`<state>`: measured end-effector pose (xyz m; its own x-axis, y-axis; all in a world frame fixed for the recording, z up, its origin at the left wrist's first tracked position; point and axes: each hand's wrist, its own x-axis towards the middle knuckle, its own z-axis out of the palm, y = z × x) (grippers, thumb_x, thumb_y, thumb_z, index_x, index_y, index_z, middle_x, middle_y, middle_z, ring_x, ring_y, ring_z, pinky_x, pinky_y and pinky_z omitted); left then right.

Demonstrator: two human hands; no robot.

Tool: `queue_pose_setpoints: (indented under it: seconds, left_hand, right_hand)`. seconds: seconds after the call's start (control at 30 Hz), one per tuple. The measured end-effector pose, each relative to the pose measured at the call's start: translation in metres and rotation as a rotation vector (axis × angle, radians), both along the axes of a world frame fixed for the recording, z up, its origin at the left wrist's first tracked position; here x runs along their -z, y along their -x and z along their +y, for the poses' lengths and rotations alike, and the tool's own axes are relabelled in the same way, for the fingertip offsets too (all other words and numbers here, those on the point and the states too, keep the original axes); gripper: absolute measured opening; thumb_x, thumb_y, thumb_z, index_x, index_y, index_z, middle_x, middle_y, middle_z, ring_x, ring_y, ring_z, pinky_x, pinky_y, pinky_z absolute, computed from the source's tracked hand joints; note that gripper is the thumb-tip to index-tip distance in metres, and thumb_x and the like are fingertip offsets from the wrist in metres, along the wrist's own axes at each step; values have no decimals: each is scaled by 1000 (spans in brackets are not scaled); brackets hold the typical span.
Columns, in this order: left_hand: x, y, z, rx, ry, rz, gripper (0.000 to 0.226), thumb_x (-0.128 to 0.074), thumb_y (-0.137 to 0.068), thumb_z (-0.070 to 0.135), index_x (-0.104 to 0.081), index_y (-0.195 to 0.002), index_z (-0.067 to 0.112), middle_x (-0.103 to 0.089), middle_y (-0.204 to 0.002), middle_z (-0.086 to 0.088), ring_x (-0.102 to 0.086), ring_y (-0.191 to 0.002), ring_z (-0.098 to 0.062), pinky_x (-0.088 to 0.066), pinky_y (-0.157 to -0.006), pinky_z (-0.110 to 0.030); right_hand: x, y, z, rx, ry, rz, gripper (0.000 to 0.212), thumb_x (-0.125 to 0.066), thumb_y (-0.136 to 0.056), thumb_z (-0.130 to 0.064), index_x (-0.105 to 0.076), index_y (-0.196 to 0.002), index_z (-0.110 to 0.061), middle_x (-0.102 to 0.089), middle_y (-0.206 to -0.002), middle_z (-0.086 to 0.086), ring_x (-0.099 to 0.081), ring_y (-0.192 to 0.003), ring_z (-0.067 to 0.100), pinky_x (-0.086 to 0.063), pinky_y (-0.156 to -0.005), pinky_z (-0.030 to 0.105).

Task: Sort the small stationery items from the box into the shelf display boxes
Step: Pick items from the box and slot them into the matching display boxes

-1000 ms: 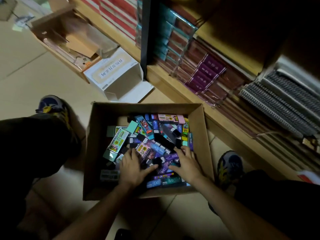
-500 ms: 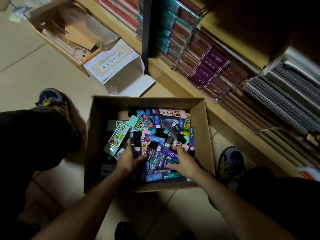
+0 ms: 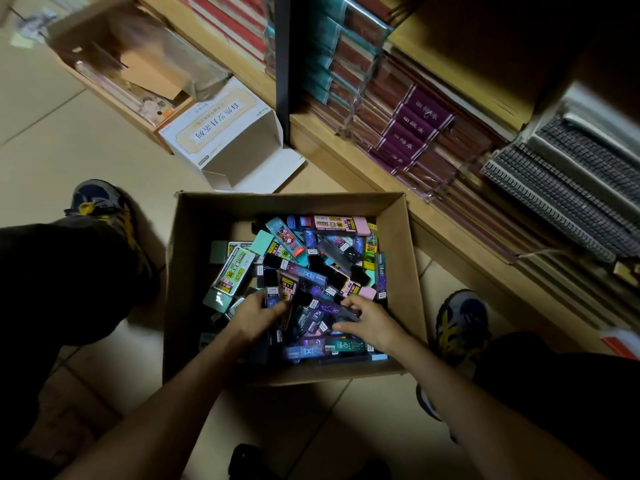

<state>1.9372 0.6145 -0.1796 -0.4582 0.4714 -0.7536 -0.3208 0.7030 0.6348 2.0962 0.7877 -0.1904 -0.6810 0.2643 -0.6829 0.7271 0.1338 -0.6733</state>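
Pale tiled floor (image 3: 52,140) runs under me, and the wooden shelf (image 3: 363,157) of wrapped notebooks stands along its far side. I crouch with the cardboard box (image 3: 405,271) on the tiles between my shoes. It sits just in front of the shelf, and a white display box (image 3: 249,147) lies open on its side beyond the far-left corner. The small cases (image 3: 311,258) are all heaped in the cardboard box, with several colours mixed and overlapping. My left hand (image 3: 254,318) is down in the near-left part of the heap, fingers curled round a dark case (image 3: 272,294) that stands up out of my grip. My right hand (image 3: 374,325) is at the near right, fingertips bent and pinching a purple case (image 3: 341,310) that lies flat among others like it. I think the best way is to gather one colour at a time, so I should check that these two match before lifting. Cases lean on each other, so I should lift straight up rather than drag and bury the rest. I can't make out which display box takes this kind.
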Motion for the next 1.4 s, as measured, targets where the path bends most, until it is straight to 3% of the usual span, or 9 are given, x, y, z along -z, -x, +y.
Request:
queue_pose_setpoints:
  seconds: [0.1,0.17,0.27,0.47,0.73,0.9,1.07,1.17,1.4]
  left_hand:
    - [-4,-4,2,-23,-24,0,4,-55,-95,14,-52,-94,18,-63,-87,0,-59,-74,-9,-44,-58,-14]
    - [-8,-9,3,-70,-66,-61,6,-54,-94,10,-56,-99,12,-67,-99,-12,-64,-85,-23,-53,-76,-28]
    - [-10,-19,4,-162,-110,-164,22,-52,-95,7,-52,-116,2,-68,-102,-19,-66,-90,-32,-55,-84,-43]
    - [-12,-30,17,-393,-230,-377,22,-48,-96,2,-45,-118,2,-70,-100,-20,-70,-82,-26,-59,-67,-42]
    - [-28,-34,44,-278,-442,-383,29,-52,-96,19,-47,-124,13,-74,-93,1,-70,-81,-13,-54,-61,-25]
    - [-37,-25,53,-207,-506,-353,52,-69,-81,18,-44,-126,17,-71,-110,-2,-68,-102,-16,-56,-78,-28]
    - [-50,-24,66,-208,-530,-298,42,-66,-84,-2,-43,-95,32,-69,-71,25,-66,-71,11,-50,-59,-9]
    - [-66,-17,69,-204,-572,-318,41,-67,-81,-1,-52,-113,19,-74,-100,4,-70,-94,-13,-55,-70,-21]
    - [-112,-1,77,-148,-629,-269,59,-76,-68,14,-49,-120,7,-70,-105,-13,-71,-85,-24,-57,-66,-33]
  right_hand:
    - [1,0,4,73,-1,62,21,-75,-79,-23,-55,-86,-23,-61,-91,5,-59,-84,20,-48,-76,34]
    - [-2,4,7,167,-2,90,21,-75,-79,-22,-56,-87,-25,-63,-95,11,-61,-90,25,-48,-82,39]
    - [-8,12,10,336,10,161,20,-74,-79,-17,-56,-84,-24,-64,-84,2,-61,-79,13,-47,-75,26]
    - [-23,32,12,657,159,229,14,-70,-82,-17,-58,-89,-18,-68,-91,3,-63,-79,18,-51,-69,27]
    - [-45,58,-12,903,466,246,25,-66,-84,-22,-60,-105,-10,-70,-101,10,-68,-89,20,-56,-82,39]
    - [-66,73,-16,1147,467,247,38,-65,-87,-17,-54,-119,-2,-65,-115,19,-63,-105,34,-51,-92,48]
    - [-89,80,-11,1119,331,238,24,-67,-86,-22,-58,-104,-7,-67,-109,18,-64,-101,31,-53,-87,44]
    - [-106,79,-5,1059,322,289,27,-66,-87,-25,-59,-106,-7,-69,-103,16,-67,-84,23,-56,-70,33]
    - [-156,67,8,1077,312,379,37,-55,-94,-29,-49,-125,-9,-63,-113,15,-62,-78,17,-49,-58,25]
